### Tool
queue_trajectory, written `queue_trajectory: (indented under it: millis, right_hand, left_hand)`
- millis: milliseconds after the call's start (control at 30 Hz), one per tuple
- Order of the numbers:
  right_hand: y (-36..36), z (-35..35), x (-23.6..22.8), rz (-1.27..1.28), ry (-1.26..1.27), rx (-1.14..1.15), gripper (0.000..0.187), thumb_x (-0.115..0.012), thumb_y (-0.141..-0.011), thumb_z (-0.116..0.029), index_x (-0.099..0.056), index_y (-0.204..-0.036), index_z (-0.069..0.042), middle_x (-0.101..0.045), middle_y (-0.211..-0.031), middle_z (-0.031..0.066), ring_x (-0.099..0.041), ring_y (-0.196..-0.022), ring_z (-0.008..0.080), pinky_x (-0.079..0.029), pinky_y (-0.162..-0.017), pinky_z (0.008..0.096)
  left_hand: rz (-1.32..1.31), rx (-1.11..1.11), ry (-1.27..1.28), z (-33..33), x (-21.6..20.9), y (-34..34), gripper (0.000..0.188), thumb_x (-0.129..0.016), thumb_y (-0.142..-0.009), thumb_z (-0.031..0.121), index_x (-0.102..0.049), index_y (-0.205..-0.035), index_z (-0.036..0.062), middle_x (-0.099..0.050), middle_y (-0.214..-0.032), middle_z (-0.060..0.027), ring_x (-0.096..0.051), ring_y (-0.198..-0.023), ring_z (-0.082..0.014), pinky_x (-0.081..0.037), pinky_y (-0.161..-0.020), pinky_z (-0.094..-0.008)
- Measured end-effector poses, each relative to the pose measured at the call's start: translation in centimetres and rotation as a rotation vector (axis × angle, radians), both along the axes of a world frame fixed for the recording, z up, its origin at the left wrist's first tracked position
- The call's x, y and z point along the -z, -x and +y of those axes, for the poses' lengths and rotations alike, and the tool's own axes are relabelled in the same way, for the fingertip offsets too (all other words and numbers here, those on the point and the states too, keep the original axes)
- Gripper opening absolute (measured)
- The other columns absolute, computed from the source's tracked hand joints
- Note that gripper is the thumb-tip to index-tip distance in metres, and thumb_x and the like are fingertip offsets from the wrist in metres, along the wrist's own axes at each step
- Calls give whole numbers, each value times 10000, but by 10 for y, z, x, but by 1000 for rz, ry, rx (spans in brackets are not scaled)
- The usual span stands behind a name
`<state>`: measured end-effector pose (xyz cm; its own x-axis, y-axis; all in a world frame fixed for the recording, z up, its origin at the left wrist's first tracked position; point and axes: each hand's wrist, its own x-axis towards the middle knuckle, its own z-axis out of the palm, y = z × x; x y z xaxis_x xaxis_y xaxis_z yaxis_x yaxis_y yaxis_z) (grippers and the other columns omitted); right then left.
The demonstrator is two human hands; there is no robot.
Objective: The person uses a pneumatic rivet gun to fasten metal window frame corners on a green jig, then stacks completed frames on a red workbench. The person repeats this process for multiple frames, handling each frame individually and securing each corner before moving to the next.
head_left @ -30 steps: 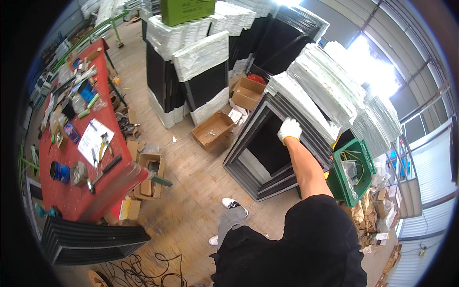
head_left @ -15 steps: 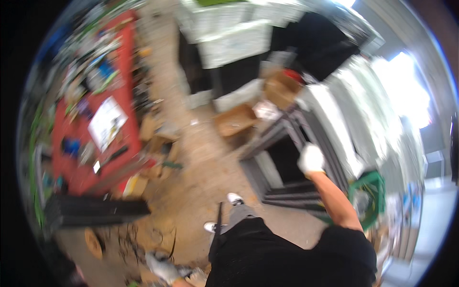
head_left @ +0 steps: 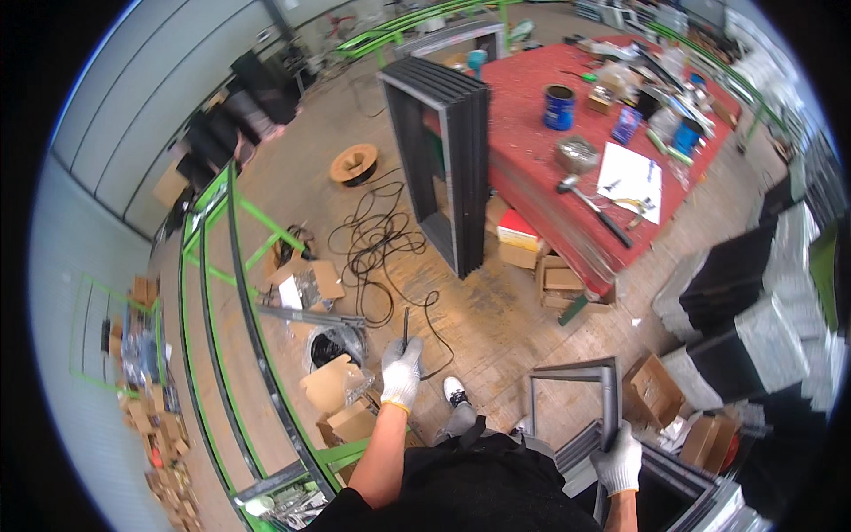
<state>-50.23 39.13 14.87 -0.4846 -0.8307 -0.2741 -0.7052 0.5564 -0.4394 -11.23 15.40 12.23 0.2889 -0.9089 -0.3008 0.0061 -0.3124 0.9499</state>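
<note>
My left hand (head_left: 402,372), in a white glove with a yellow cuff, is closed around a thin dark rod or strip (head_left: 406,328) that points up from the fist. Only its upper end shows, so I cannot tell its kind. At the lower right, my gloved right hand (head_left: 618,459) grips the right side bar of a grey rectangular frame (head_left: 610,403). That frame stands tilted up from several similar dark frames (head_left: 678,465) lying beside my legs. My right fingers are partly hidden behind the bar.
A stack of dark frames (head_left: 470,177) stands upright by the red table (head_left: 523,164), which bears a hammer (head_left: 594,211), a blue can (head_left: 558,108) and clutter. Loose black cord (head_left: 381,239) tangles on the floor. Left stands a green rack (head_left: 235,266); cardboard boxes (head_left: 654,390) sit right.
My view has swung left, toward the table and green rack. The left hand came forward with the thin dark strip. The right hand now has one grey frame raised from the pile.
</note>
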Motion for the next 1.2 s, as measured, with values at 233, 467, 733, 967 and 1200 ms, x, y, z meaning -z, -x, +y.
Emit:
queue_trajectory:
  millis: [233, 467, 733, 967, 1200]
  right_hand:
    - [-131, -186, -122, 92, 157, -645, 658, -783, -741, -122, -583, -1367, -91, -736, -832, 223, -744, -746, 446, -610, -703, 530]
    - [-224, -303, -249, 153, 769, -860, 636, -752, -730, -3, -598, -1344, 53, -734, -852, 228, -778, -736, 338, -624, -717, 452]
    - [-226, -357, -307, -503, 1140, -295, 689, -694, -788, 59, -544, -1460, 47, -711, -1078, 129, -716, -840, 194, -600, -709, 305]
    - [-264, -488, -263, -1084, 1176, -536, 717, -691, -878, -33, -468, -1554, 55, -698, -1107, 109, -680, -834, 143, -588, -727, 267]
    - [-391, -643, -173, -1699, 652, -669, 665, -789, -818, -77, -527, -1418, 37, -643, -1003, 96, -679, -802, 167, -598, -689, 312]
  left_hand:
    - [252, -220, -249, -2, 47, -81, 233, -739, -973, 306, -710, -1014, 79, -566, -676, 0, -466, -516, -127, -356, -482, -307]
    - [336, -20, -303, -24, 46, -122, 396, -719, -994, 382, -723, -1215, 54, -783, -978, -89, -490, -565, -105, -396, -499, -297]
    - [606, 339, -63, -89, 7, -102, 579, -657, -1052, 507, -672, -1361, 18, -765, -1093, -60, -485, -657, -63, -403, -589, -242]
    - [719, -104, 245, -105, -53, -130, 377, -740, -1010, 290, -675, -1246, 3, -720, -1036, -87, -704, -882, -179, -585, -807, -327]
    - [372, -668, 223, -101, -55, -174, 372, -766, -914, 95, -664, -1257, -9, -691, -1026, -54, -679, -926, -178, -569, -855, -350]
